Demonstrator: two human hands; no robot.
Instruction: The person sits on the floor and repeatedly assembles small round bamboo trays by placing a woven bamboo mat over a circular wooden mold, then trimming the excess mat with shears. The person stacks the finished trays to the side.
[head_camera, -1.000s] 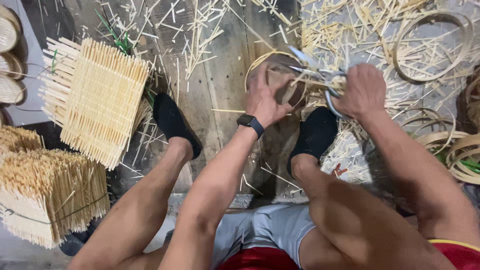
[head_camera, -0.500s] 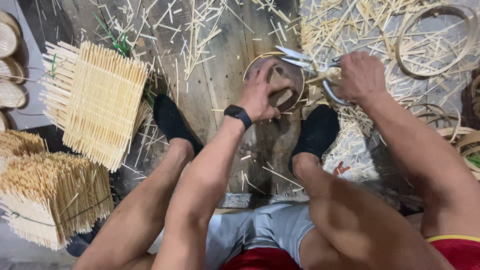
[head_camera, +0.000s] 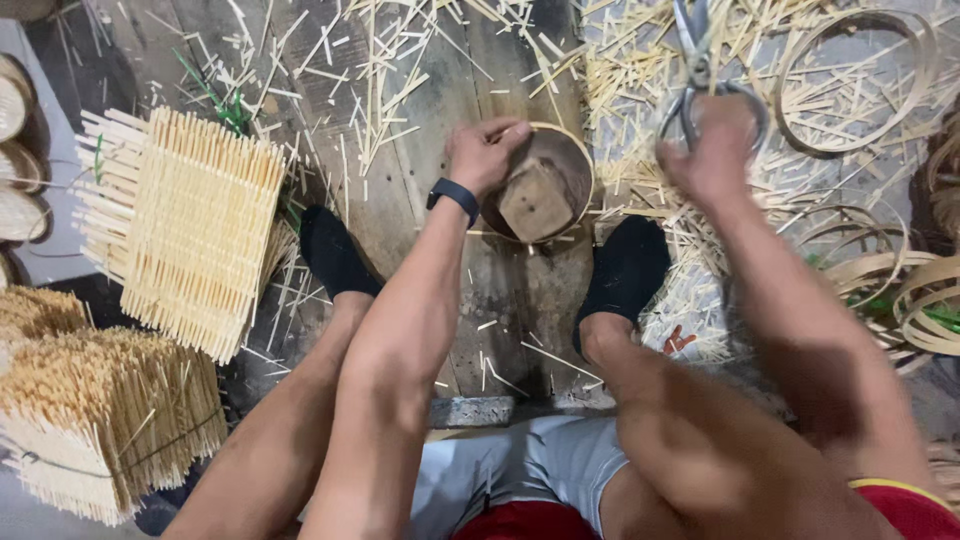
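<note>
Head view | left grip (head_camera: 485, 152) pinching hoop (head_camera: 578, 165) rim | right grip (head_camera: 712, 150) apparently closed through scissors (head_camera: 700, 80)

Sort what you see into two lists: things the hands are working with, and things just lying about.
In use:
left hand on the bamboo ring
wooden block inside the ring
right hand holding shears

Lying about:
woven mats
bundled sticks
spare hoops
scattered offcuts

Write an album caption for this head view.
Left hand steadies a bamboo hoop around a wooden block; right hand lifts scissors.
</note>
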